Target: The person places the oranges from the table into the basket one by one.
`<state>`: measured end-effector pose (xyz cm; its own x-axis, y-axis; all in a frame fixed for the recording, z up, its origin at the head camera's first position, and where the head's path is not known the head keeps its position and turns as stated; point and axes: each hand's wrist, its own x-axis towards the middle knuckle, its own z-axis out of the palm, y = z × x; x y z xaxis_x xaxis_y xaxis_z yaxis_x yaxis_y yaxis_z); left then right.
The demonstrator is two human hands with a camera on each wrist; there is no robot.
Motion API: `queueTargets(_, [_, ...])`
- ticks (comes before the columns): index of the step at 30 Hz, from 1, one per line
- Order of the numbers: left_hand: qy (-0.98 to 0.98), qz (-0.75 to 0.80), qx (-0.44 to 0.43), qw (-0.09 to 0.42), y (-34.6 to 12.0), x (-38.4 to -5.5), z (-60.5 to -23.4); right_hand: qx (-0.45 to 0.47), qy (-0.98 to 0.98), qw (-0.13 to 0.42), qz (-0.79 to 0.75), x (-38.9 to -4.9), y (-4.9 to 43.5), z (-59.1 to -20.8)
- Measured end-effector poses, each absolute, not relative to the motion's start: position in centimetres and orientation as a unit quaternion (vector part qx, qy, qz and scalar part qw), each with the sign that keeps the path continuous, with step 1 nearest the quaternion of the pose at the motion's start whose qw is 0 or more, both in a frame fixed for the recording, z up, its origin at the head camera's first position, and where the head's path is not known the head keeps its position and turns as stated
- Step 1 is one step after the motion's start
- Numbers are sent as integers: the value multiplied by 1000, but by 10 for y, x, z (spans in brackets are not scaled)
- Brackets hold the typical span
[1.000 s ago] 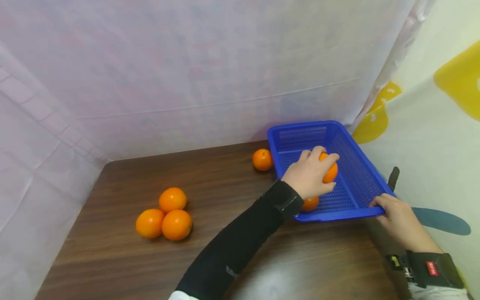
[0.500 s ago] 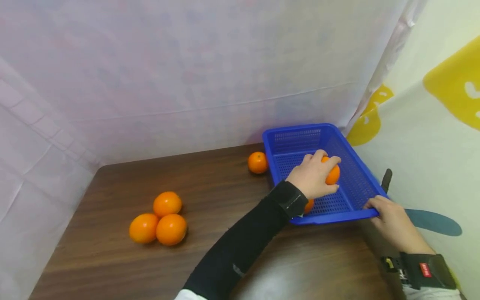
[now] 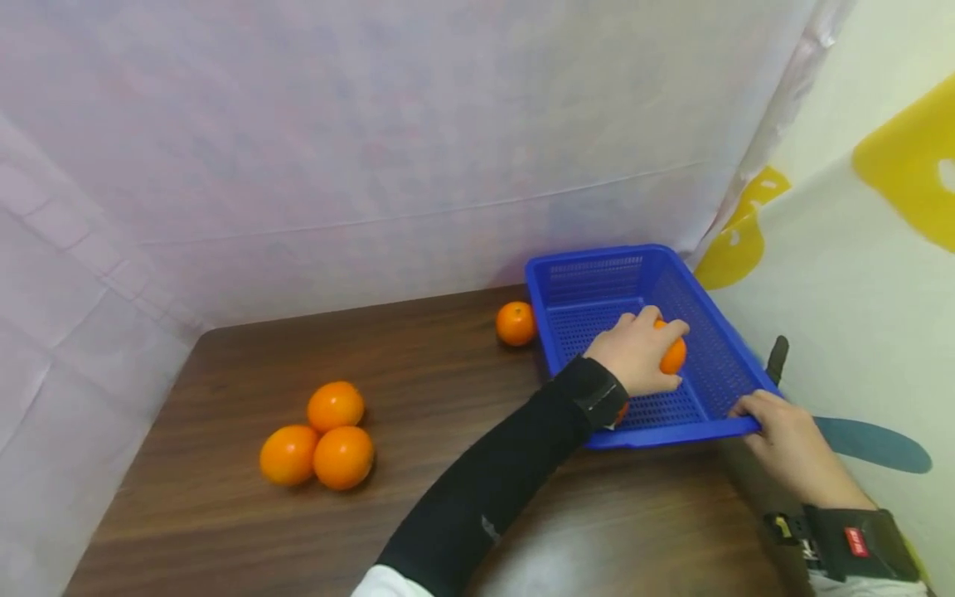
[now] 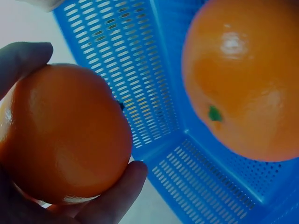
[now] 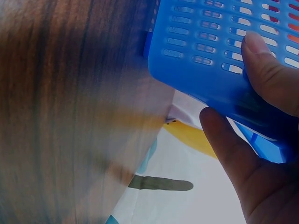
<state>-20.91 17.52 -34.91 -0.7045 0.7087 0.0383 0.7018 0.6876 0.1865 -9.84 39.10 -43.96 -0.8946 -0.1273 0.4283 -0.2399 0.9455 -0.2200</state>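
Note:
My left hand [image 3: 632, 352] is over the blue plastic basket [image 3: 694, 432], its fingers and thumb round an orange [image 3: 674, 355]. In the left wrist view, this held orange [image 4: 70, 133] appears at the left, with a second orange [image 4: 247, 79] in the basket at the right. Most of that second orange [image 3: 622, 412] is hidden behind my left wrist in the head view. My right hand [image 3: 783, 435] grips the basket's near right corner. The right wrist view shows its thumb [image 5: 266, 70] against the slotted side wall and a finger by the rim.
One orange [image 3: 516, 323] sits on the brown wooden table [image 3: 418, 348], just left of the basket. Three more oranges [image 3: 336, 407] are clustered at the left. Pale cloth [image 3: 388, 149] hangs behind the table, and a patterned white cloth [image 3: 843, 315] lines the right side.
With the orange in its grip, my left hand has shifted slightly right and nearer across the basket. The right hand keeps hold of the corner. The head view has shifted a little.

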Motion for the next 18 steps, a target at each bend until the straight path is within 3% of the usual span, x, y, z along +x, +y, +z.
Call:
queueTargets(12, [920, 74, 382, 40, 182, -209, -360, 77, -971, 169, 147, -98, 389, -437])
queueTargets(18, [918, 57, 390, 43, 185, -208, -367, 93, -966, 198, 139, -98, 391, -438])
